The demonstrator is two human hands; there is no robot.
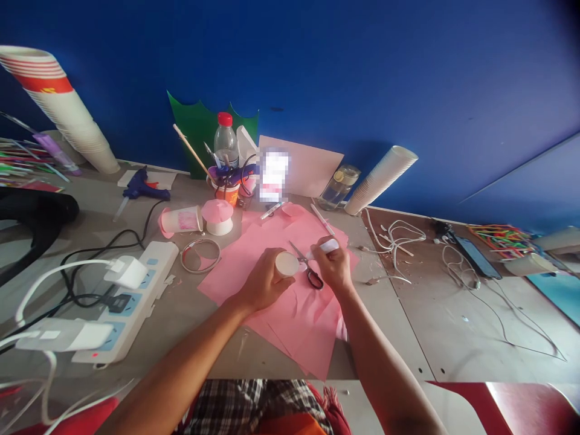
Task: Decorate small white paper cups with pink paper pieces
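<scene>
My left hand [265, 281] is closed around a white paper cup [287, 264], its round end facing up toward me. Closed in my right hand [334, 266] is a small white tube [328, 246]; the fingers cover much of it, and its exact kind is unclear. A gap separates the two hands. Between them, scissors [313, 277] with dark handles lie on overlapping sheets of pink paper [285, 329]. A pink-and-white pen [322, 219] rests at the sheets' far edge. Left of the paper are a cup with a pink paper top [218, 216], a cup on its side [181, 220] and a tape roll [200, 256].
A power strip [156, 266] with plugs and cables stands at left, near a blue glue gun [142, 184]. Behind are a lit screen [273, 175], a red-capped bottle [225, 142], a glass jar [339, 187] and a cup stack [380, 180]. White cables [394, 235] lie at right.
</scene>
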